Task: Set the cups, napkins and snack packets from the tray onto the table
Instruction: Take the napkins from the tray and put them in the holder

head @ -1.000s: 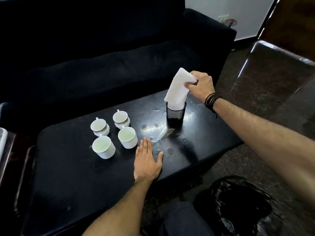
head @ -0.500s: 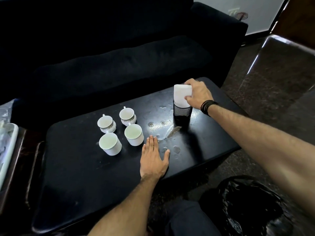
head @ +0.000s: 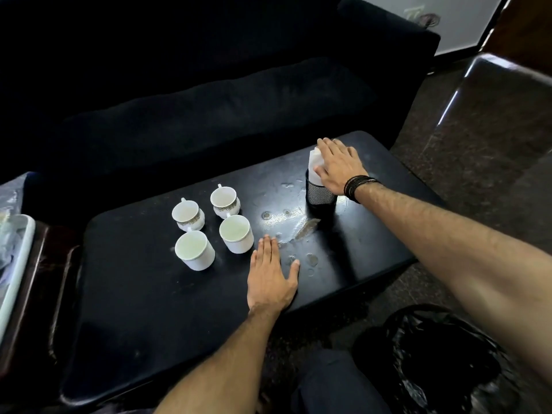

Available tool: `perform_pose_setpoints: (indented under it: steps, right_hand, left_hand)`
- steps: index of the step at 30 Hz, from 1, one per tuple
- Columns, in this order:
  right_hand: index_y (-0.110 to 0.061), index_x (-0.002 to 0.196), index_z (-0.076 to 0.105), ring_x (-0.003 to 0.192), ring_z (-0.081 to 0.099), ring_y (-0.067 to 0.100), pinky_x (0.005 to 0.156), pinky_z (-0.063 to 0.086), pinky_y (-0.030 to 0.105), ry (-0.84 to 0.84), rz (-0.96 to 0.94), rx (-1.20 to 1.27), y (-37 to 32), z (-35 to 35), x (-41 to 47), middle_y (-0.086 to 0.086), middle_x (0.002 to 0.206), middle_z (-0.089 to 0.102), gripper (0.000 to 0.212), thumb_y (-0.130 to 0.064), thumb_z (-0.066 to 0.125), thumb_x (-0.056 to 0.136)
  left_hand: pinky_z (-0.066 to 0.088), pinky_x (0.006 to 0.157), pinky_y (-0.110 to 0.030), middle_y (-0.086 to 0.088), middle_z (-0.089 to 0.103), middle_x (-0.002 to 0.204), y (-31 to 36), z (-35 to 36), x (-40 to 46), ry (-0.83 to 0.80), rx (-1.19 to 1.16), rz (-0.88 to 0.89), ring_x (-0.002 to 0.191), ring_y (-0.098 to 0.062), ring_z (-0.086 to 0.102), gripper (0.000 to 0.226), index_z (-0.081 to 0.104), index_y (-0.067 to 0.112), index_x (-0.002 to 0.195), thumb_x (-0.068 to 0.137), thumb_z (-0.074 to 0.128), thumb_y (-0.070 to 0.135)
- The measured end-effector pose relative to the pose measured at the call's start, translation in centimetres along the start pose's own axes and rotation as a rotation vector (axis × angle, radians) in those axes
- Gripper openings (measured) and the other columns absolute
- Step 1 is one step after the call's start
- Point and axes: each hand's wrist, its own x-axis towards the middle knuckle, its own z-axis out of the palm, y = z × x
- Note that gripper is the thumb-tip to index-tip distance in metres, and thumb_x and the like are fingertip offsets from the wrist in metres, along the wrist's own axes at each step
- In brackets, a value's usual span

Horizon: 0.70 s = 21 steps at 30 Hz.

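Observation:
Several white cups (head: 236, 233) stand grouped on the left half of the black table (head: 155, 309). A black mesh holder (head: 320, 195) stands at the table's far right with white napkins (head: 313, 164) sticking out of it. My right hand (head: 339, 165) lies flat with fingers extended on top of the napkins, pressing down on them. My left hand (head: 271, 274) rests palm down on the table, fingers apart, just right of the nearest cups. A pale tray (head: 16, 264) shows at the left edge; what it holds is unclear.
A black sofa (head: 209, 100) runs behind the table. Water rings mark the tabletop (head: 286, 216) between the cups and the holder. A black plastic bag (head: 433, 363) lies on the floor at lower right. A dark glossy chair (head: 501, 94) stands at upper right.
My right hand pushed the raised napkins down into the mesh holder and flattened out on top of them. My left hand stayed flat on the table.

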Motion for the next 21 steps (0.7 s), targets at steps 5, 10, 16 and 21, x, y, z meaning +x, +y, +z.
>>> perform_pose_setpoints:
  steps: [5,10,16,21]
  right_hand:
    - [-0.011,0.154,0.019,0.148,0.020,0.027,0.116,0.020,0.048,0.001,-0.038,-0.028,-0.3,-0.2,-0.1,0.007,0.161,0.023,0.065,-0.040,0.038,0.099]
    - [-0.011,0.155,0.013,0.150,0.014,0.027,0.119,0.016,0.048,-0.020,0.012,0.024,-0.7,-1.2,-1.1,0.008,0.163,0.017,0.070,-0.043,0.040,0.099]
    - [-0.010,0.155,0.014,0.150,0.013,0.026,0.119,0.017,0.048,0.020,-0.054,0.035,-4.0,-4.5,-3.0,0.008,0.163,0.017,0.070,-0.044,0.040,0.099]
    - [-0.010,0.155,0.013,0.151,0.011,0.026,0.121,0.014,0.048,-0.039,-0.113,0.090,-9.6,-6.1,-5.2,0.008,0.162,0.021,0.070,-0.043,0.041,0.099]
  left_hand:
    - [-0.003,0.125,-0.033,-0.003,-0.002,0.167,-0.1,0.1,-0.1,0.002,-0.004,-0.007,0.154,-0.015,-0.006,0.084,0.003,0.012,0.159,0.094,0.014,0.065]
    - [-0.003,0.124,-0.033,-0.004,-0.002,0.167,0.2,-0.4,-0.2,-0.025,0.000,-0.010,0.154,-0.016,-0.005,0.084,0.003,0.011,0.159,0.095,0.013,0.064]
    - [-0.002,0.125,-0.034,-0.011,0.000,0.167,1.9,-3.1,-1.4,-0.122,0.021,0.005,0.154,-0.022,-0.002,0.079,0.001,0.004,0.158,0.101,0.023,0.055]
    - [0.003,0.126,-0.035,-0.011,0.002,0.167,2.4,-8.8,-1.4,-0.011,-0.018,0.120,0.154,-0.022,-0.002,0.074,0.011,0.004,0.157,0.101,0.034,0.046]
